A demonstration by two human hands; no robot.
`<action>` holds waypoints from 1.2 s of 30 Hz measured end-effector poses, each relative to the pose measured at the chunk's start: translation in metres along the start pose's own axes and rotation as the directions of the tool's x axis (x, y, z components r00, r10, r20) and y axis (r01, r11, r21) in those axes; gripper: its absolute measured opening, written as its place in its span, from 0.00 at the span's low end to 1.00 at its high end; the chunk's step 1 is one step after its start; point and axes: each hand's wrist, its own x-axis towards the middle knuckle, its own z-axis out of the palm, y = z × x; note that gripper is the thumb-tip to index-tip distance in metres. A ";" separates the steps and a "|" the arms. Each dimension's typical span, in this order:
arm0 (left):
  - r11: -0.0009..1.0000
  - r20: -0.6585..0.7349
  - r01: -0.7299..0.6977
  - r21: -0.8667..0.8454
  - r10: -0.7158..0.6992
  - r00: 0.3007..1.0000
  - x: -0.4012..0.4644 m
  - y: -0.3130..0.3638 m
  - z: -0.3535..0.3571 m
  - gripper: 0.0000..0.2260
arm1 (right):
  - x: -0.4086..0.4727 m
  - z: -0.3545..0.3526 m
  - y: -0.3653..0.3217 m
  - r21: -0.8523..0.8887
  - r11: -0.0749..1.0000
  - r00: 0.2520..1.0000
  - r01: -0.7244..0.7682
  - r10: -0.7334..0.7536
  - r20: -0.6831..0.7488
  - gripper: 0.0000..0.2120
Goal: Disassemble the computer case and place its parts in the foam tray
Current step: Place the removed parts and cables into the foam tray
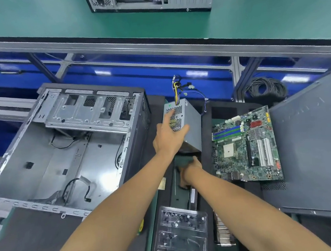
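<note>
Clear screw tray (182,232) nearest; left hand (170,138) grips power supply (182,121) over foam tray (208,157), beside motherboard (247,147); right hand (189,170) grip state indeterminable.

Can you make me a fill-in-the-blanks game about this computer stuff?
1. The left hand grips the grey ____ with coloured wires on its far end.
2. The green motherboard lies to the ____ of the power supply.
3. The opened computer case sits on the person's ____ side.
4. The clear plastic box near the arms holds small ____.

Missing words: power supply; right; left; screws
</note>
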 end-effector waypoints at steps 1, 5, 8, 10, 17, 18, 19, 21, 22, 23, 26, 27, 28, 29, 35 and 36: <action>1.000 0.005 -0.004 0.002 0.004 1.000 0.001 -0.001 0.000 0.32 | -0.001 0.001 -0.001 -0.011 1.000 1.000 0.003 -0.003 0.002 0.36; 1.000 0.012 -0.014 -0.012 0.014 1.000 0.003 -0.004 0.000 0.32 | -0.004 0.002 -0.001 -0.021 1.000 1.000 0.009 -0.010 -0.019 0.30; 1.000 0.020 -0.013 -0.012 0.013 1.000 0.003 -0.004 0.000 0.32 | -0.006 0.009 -0.005 -0.045 0.999 1.000 0.003 -0.004 -0.010 0.30; 1.000 0.025 -0.016 -0.014 0.016 1.000 0.003 -0.004 0.000 0.32 | -0.006 0.013 -0.009 -0.065 0.998 1.000 -0.017 0.018 0.016 0.31; 0.999 0.046 -0.021 -0.029 0.022 0.999 0.004 -0.009 -0.001 0.33 | -0.025 -0.003 -0.015 -0.075 0.986 0.985 -0.146 0.138 -0.108 0.24; 0.999 0.041 -0.025 -0.025 0.027 0.999 0.004 -0.009 -0.001 0.33 | -0.029 -0.006 -0.016 -0.032 0.987 0.979 -0.158 0.152 -0.139 0.20; 0.999 0.036 -0.028 -0.020 0.029 0.999 0.004 -0.009 -0.002 0.33 | -0.033 -0.008 -0.015 0.044 0.984 0.972 -0.172 0.177 -0.152 0.17; 1.000 0.023 -0.029 -0.009 0.029 0.999 0.004 -0.007 -0.002 0.32 | -0.039 -0.008 -0.011 0.228 0.953 0.951 -0.201 0.245 -0.186 0.16; 1.000 0.010 -0.028 0.001 0.028 1.000 0.003 -0.006 0.000 0.32 | -0.042 -0.006 -0.009 0.299 0.933 0.937 -0.200 0.271 -0.221 0.16; 0.999 -0.003 -0.031 0.020 0.031 1.000 0.001 -0.004 0.001 0.33 | -0.046 -0.003 -0.005 0.362 0.914 0.917 -0.183 0.291 -0.273 0.17; 0.990 -0.040 -0.068 0.123 0.073 0.997 -0.006 0.001 0.013 0.33 | -0.056 0.013 0.000 0.538 0.840 0.834 -0.073 0.347 -0.429 0.18; 0.985 -0.053 -0.076 0.156 0.085 0.995 -0.009 0.002 0.019 0.34 | -0.058 0.020 -0.001 0.589 0.808 0.810 -0.033 0.366 -0.457 0.20; 0.978 -0.066 -0.082 0.192 0.096 0.993 -0.010 0.004 0.026 0.34 | -0.059 0.028 -0.003 0.634 0.773 0.787 -0.002 0.393 -0.476 0.20; 0.970 -0.076 -0.082 0.231 0.102 0.992 -0.012 0.004 0.033 0.34 | -0.060 0.035 -0.005 0.673 0.739 0.767 0.020 0.421 -0.485 0.20; 0.932 -0.107 -0.043 0.360 0.087 0.990 -0.020 -0.013 0.066 0.35 | -0.057 0.068 -0.023 0.750 0.657 0.688 0.077 0.509 -0.517 0.12; 0.922 -0.113 -0.048 0.384 0.099 0.989 -0.021 -0.017 0.070 0.35 | -0.056 0.069 -0.024 0.756 0.650 0.684 0.075 0.518 -0.513 0.09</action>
